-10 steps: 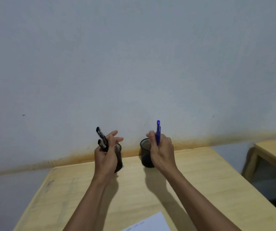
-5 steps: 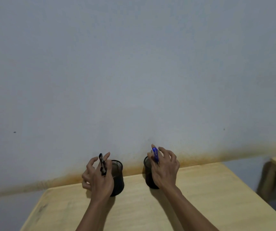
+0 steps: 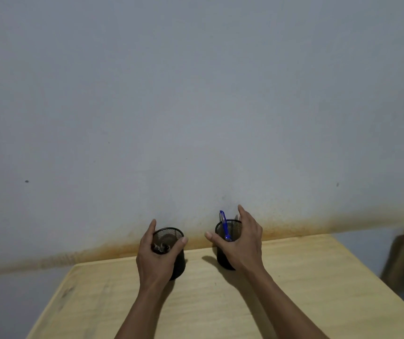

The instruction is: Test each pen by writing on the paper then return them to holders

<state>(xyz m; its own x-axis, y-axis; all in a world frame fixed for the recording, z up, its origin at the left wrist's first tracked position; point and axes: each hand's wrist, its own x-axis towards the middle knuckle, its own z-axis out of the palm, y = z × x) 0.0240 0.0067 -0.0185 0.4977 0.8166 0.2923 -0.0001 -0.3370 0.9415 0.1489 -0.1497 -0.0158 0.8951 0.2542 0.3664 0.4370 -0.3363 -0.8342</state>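
Blue pen (image 3: 225, 227) in holder (image 3: 229, 259) — beside right grip (image 3: 241, 243).

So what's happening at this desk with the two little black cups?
A person is putting pens back into two black mesh holders on a wooden table. The blue pen stands tilted in the right holder, and the right hand is spread open around that holder. The left hand curves around the left holder, where the dark pens sit at the near rim, against the hand. Whether it still grips them is unclear.
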